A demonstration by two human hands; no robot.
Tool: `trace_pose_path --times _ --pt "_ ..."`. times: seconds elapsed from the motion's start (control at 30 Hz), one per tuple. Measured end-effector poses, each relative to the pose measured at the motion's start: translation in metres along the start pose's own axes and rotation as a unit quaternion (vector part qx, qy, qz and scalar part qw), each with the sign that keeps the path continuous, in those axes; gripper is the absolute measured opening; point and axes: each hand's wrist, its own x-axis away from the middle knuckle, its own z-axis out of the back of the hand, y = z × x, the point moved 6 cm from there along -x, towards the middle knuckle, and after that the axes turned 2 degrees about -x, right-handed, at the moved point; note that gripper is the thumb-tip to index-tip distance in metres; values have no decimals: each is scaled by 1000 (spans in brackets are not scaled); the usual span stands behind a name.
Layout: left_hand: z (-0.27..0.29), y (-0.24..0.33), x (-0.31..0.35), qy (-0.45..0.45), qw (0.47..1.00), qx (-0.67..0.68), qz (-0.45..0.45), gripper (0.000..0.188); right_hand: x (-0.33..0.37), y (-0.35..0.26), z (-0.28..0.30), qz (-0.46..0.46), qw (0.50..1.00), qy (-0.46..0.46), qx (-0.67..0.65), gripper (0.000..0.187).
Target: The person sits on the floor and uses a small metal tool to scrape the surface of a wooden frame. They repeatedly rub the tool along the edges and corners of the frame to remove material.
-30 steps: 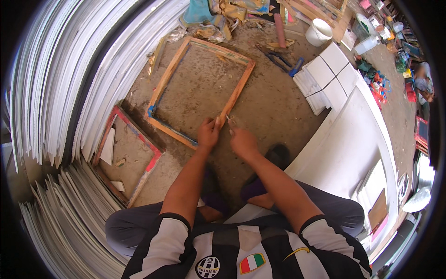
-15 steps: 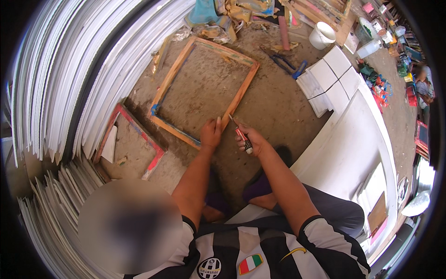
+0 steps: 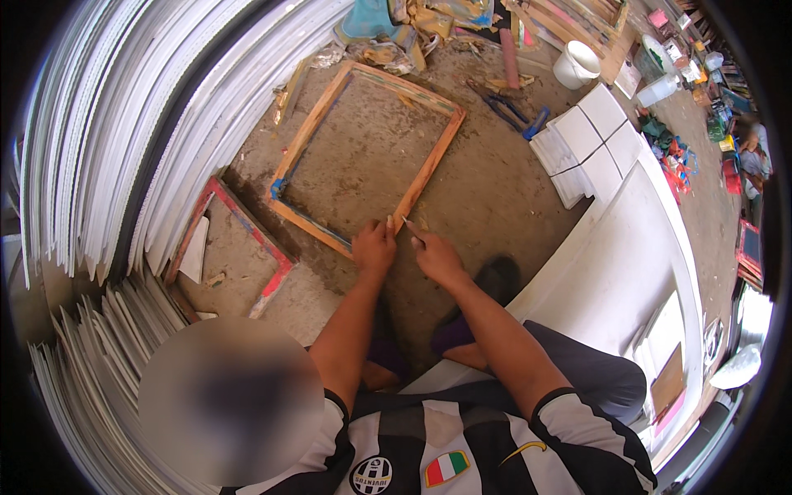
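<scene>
Reaching forward from the left hand, which grips its near corner, the wooden frame looks light and stiff, likely best held by its bars, while the right hand, just beside, clasps a slim tool.

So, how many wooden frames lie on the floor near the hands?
2: the large wooden frame at the left hand, and the red-painted frame farther left, its near end blurred. More may hide among the wooden pieces, upper right.
</scene>
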Motion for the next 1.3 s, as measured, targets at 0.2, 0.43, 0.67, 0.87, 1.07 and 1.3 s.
trace_pose_path --times 0.2,0.43,0.67,0.87,1.07,1.3 --pt "-5 -4 0 -8 1000 26 13 37 3 -21 6 -29 996 -30 74 49" --pt "-4 -8 2 24 997 70 -16 41 -2 -41 -7 -12 987 -28 158 51" --pt "0 -3 0 2 998 68 4 41 -3 12 -25 -66 985 -22 -159 46" --pt "-1 -5 -2 10 997 80 -6 41 -13 11 -21 96 984 67 134 45" --pt "4 1 -3 24 996 86 -11 42 -20 46 -29 -162 816 -220 -510 44" --pt "0 -12 1 13 996 80 32 41 -4 48 -30 -178 732 -242 -612 44"
